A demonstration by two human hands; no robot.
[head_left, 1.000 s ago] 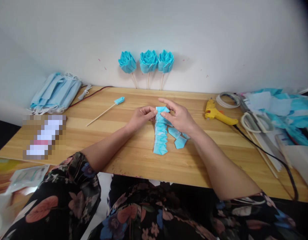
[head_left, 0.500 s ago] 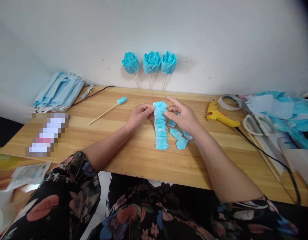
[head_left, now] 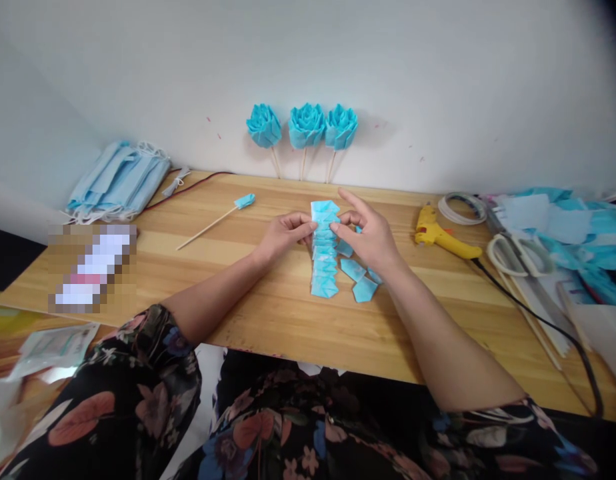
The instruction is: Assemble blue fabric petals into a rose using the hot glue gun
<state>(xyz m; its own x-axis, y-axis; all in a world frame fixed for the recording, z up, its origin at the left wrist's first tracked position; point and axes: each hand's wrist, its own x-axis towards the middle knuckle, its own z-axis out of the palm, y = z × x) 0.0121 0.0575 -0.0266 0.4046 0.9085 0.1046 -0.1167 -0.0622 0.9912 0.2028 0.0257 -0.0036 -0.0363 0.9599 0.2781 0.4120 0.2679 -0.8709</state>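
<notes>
In the head view, the left hand (head_left: 287, 237) is pinching the left edge of the blue strip (head_left: 325, 257), thumb and fingers together; the right hand (head_left: 371, 235) is pinching its right edge, pointer sticking out; loose blue bits (head_left: 365, 289) are lying just right of the strip; a stick (head_left: 207, 229) is lying left of it; flowers (head_left: 307, 125) are standing behind it; the strip is sitting between both hands.

1. Wooden table (head_left: 268, 313), grain running crosswise.
2. Far left: stacked blue masks (head_left: 119, 183).
3. Left of centre: blue-tipped stick (head_left: 207, 229), lying slantwise.
4. Centre: loose folded blue pieces (head_left: 364, 290).
5. Right: yellow glue gun (head_left: 445, 238), just beside a pale ring-shaped roll (head_left: 463, 219).
</notes>
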